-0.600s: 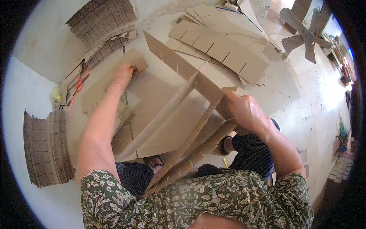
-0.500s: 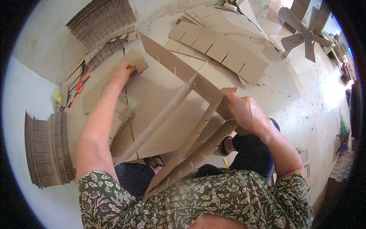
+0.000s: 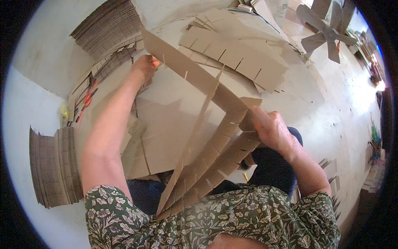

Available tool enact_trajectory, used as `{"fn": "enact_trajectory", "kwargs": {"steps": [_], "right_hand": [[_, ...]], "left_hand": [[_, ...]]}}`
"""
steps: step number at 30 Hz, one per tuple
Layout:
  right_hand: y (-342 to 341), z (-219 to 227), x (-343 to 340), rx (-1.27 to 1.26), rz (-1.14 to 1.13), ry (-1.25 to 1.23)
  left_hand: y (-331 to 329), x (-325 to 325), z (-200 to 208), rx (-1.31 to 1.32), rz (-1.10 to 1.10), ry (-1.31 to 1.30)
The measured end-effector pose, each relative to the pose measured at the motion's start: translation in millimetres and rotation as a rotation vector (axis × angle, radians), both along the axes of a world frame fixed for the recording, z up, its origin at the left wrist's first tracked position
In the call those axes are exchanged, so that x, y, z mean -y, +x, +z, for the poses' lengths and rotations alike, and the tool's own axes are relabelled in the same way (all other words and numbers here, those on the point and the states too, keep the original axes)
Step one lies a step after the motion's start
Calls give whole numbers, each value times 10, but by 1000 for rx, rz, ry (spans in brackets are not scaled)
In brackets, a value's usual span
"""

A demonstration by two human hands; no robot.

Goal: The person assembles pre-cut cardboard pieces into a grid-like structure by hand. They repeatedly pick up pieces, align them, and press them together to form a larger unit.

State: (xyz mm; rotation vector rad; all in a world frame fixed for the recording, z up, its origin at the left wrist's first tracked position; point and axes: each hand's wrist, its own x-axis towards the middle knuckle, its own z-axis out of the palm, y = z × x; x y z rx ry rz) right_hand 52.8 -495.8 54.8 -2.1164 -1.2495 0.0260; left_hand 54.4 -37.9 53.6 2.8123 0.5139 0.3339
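Note:
A cardboard divider (image 3: 207,145), made of slotted strips crossing one another, slants over my lap. My right hand (image 3: 271,129) is closed round its right side, where a long slotted strip (image 3: 195,76) meets the cross strips. Beyond that strip's far left end, my left hand (image 3: 145,68) has its fingers bent, with orange covering at a fingertip. It seems to grip a brown cardboard piece (image 3: 148,82), mostly hidden by the hand and long strip. Beneath the divider lies a flat cardboard sheet (image 3: 159,124).
Slotted cardboard sheets (image 3: 232,54) are piled ahead on the floor. Bundled strips stand far left (image 3: 107,27) and near left (image 3: 54,166). Red-handled scissors (image 3: 87,99) lie by the left wall. A grey fan (image 3: 329,34) is at the far right.
My left hand has moved slightly farther away and right, to the long strip's end; the cardboard in it is now mostly hidden. The divider's cross strips have swung closer together. My right hand keeps its grip.

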Motion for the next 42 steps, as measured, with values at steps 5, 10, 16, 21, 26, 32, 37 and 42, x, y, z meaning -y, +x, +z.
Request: {"fn": "enact_trajectory", "kwargs": {"steps": [5,10,16,21,26,32,37,42], "right_hand": [[18,-23,6,-10,-69,13],[25,-21,-15,-38,-68,48],[25,-78,40,-19,-40,91],[15,-71,103,-23,-15,122],[-3,-77,109,-46,45,93],[6,-25,45,-46,-6,32],[21,5,16,-118,-18,-67],[11,37,-76,-37,-3,-70]], "left_hand": [[62,687,223,-206,-88,-218],[78,719,325,-70,-553,644],[271,728,641,-208,-416,737],[402,1013,881,-408,-165,503],[319,607,398,-371,-196,371],[58,828,273,-258,-44,-144],[-136,926,122,-122,-72,-137],[-237,1140,75,-177,-227,-253]]}}
